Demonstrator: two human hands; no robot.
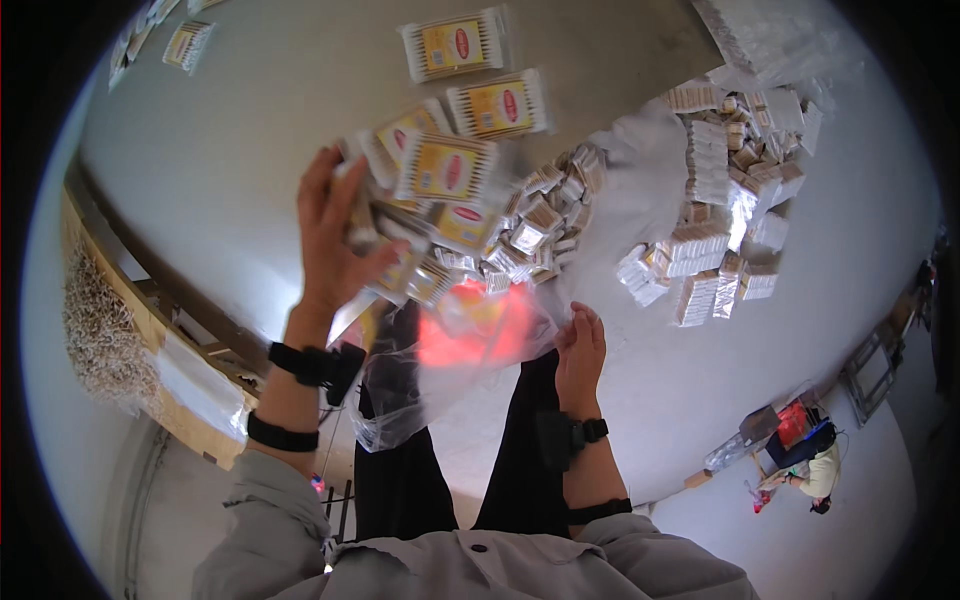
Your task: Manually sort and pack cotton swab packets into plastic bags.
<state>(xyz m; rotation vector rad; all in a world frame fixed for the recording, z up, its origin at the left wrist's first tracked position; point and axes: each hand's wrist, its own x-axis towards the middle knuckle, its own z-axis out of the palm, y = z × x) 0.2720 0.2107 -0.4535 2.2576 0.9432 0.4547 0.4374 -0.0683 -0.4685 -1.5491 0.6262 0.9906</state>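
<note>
My left hand [335,235] has its fingers spread against the left side of a loose heap of cotton swab packs [447,168]. The packs are flat, see-through sleeves with yellow labels, and some are blurred. Below the heap, over my lap, spreads a clear plastic bag [395,395] with a large red patch. At the bag's right edge my right hand [582,350] has its fingers closed, seemingly pinching the thin film. Just what lies between those fingertips is hard to see.
A pile of swab packs [545,215] lies beyond the bag, with larger stacks [705,245] at the right. More packs [187,46] lie at the far left. A wooden tray [185,400] with loose swabs [100,330] stands left. Another person [815,465] is at the lower right.
</note>
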